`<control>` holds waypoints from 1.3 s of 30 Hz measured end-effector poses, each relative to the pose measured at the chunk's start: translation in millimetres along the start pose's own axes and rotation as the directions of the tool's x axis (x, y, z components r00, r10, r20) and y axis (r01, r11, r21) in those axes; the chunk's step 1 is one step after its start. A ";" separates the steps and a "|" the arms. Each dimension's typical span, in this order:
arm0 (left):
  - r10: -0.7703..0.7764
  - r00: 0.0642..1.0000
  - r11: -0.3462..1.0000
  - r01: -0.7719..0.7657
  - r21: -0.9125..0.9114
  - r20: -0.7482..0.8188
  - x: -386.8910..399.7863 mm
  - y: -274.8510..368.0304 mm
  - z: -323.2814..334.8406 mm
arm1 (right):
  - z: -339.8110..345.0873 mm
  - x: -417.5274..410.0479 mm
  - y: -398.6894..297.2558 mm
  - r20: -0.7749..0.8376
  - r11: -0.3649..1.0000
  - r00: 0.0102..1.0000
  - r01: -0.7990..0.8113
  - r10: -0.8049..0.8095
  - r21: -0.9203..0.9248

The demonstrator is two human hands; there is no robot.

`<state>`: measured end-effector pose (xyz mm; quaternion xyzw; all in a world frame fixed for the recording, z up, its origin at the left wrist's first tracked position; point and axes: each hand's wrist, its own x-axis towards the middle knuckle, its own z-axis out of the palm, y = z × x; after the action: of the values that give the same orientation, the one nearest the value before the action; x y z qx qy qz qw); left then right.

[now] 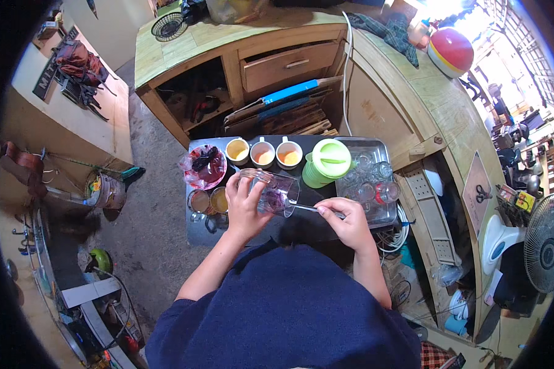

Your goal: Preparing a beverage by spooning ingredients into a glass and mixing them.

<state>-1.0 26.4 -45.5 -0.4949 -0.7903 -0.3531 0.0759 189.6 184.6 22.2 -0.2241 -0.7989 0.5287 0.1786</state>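
Observation:
Over a small dark table (244,239), my left hand (245,210) grips a large clear glass (284,183) tipped on its side, its mouth toward the right. A little purplish matter shows inside it. My right hand (346,220) pinches the handle of a metal spoon (304,207), whose far end reaches into the glass. Behind stand three white mugs, the left (237,151), the middle (262,154) and the right (289,153), each with yellow to orange contents. Two glass mugs, one (197,202) and another (219,199), sit beside my left hand.
A light green lidded pitcher (321,173) stands right of the white mugs. Several glasses lie in a metal tray (388,217). Red-stained plastic (203,168) fills a container at the table's left. A wooden counter (198,57) bounds the far side; a fan (547,244) stands at right.

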 end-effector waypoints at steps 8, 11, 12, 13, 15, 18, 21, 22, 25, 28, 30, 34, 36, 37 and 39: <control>0.003 1.000 0.997 -0.006 0.075 0.030 0.7 -1.0 -1.1 | -7.2 -4.4 -14.4 -0.014 0.995 0.998 0.055 -0.056 -0.088; 0.003 1.000 0.997 -0.005 0.081 0.023 1.6 -1.4 -1.7 | -11.9 -5.5 -15.0 -0.010 0.995 0.998 0.054 -0.055 -0.082; 0.005 1.000 0.997 -0.006 0.076 0.015 2.4 -1.3 -1.9 | -13.8 -5.9 -15.0 -0.010 0.996 0.998 0.054 -0.055 -0.074; 0.005 1.000 0.997 -0.006 0.076 0.015 2.8 -1.5 -1.7 | -15.8 -6.5 -14.9 -0.010 0.996 0.998 0.054 -0.055 -0.074; 0.001 1.000 0.997 -0.001 0.071 0.001 2.7 -2.4 -1.2 | -19.8 -7.5 -13.9 -0.002 0.996 0.999 0.053 -0.054 -0.075; -0.011 1.000 0.997 0.011 0.075 -0.002 1.7 -3.6 -1.4 | -25.4 -10.0 -10.5 -0.008 1.000 1.000 0.014 -0.014 -0.014; -0.018 1.000 0.997 0.018 0.077 0.008 3.4 -2.9 -4.1 | -32.0 -12.1 -5.8 -0.029 0.999 1.000 0.002 -0.001 0.034; -0.018 1.000 0.997 0.018 0.077 0.008 3.3 -3.3 -4.2 | -34.5 -13.0 -3.2 -0.029 0.999 1.000 0.001 0.000 0.034; -0.014 1.000 0.996 0.013 0.092 0.012 3.2 -2.8 -4.5 | -38.2 -14.0 6.0 -0.046 0.972 0.996 -0.068 0.081 0.226; -0.037 0.999 0.999 0.037 0.031 0.018 0.7 0.2 -4.7 | -36.1 -13.0 13.9 -0.126 0.992 0.988 -0.077 0.089 0.099; -0.118 0.992 0.991 0.121 -0.064 0.045 -2.0 0.1 -2.1 | -33.3 -12.4 17.2 -0.113 0.992 0.989 -0.082 0.093 0.100; -0.088 0.993 0.995 0.091 -0.040 0.077 -2.2 2.7 -2.2 | -24.4 -10.0 15.6 -0.087 0.992 0.994 -0.060 0.070 0.111; -0.086 0.992 0.994 0.091 -0.051 0.092 -1.9 4.9 -2.7 | -20.9 -8.9 15.2 -0.078 0.987 0.994 -0.060 0.072 0.148; -0.086 0.992 0.995 0.091 -0.051 0.093 -1.9 5.6 -2.6 | -19.4 -8.4 16.2 -0.079 0.987 0.994 -0.060 0.072 0.148; -0.067 0.994 0.997 0.070 -0.033 0.087 -1.9 6.6 -2.6 | -17.2 -7.4 19.1 -0.064 0.982 0.994 -0.078 0.090 0.169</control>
<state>4.9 25.1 -41.2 -0.4834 -0.8029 -0.3482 0.0208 208.1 200.3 10.7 -0.2609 -0.7349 0.5923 0.2025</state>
